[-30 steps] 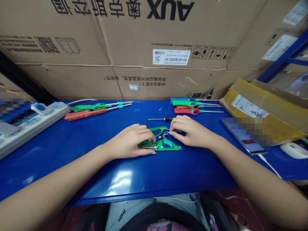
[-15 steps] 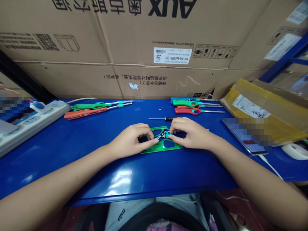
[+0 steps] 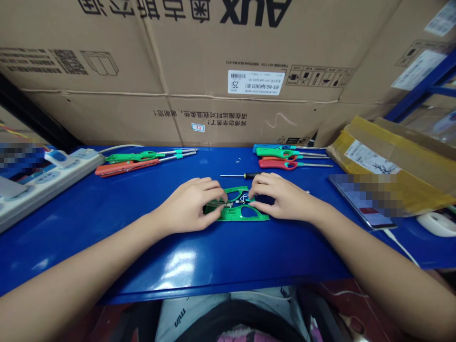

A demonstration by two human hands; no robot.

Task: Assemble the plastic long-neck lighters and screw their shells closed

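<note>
Two green casing halves of a lighter lie side by side on the blue table, inner sides up. My left hand is closed over their left end, thumb and forefinger pinching what looks like the lighter's fuel tank, a slim part with a metal end. My right hand is over the right end. Its thumb and fingertips pinch a small teal part, mostly hidden by the fingers. Thin white wires curl between the two hands.
A screwdriver lies behind the casing. Gas lighters rest in groups at back left and back right. A power strip stands left; a phone, yellow-taped parcel and white mouse sit right. A large carton walls the back.
My left hand has shifted slightly left and back, its thumb drawing away from the middle. The near casing half has moved slightly back. My right hand has barely moved.
</note>
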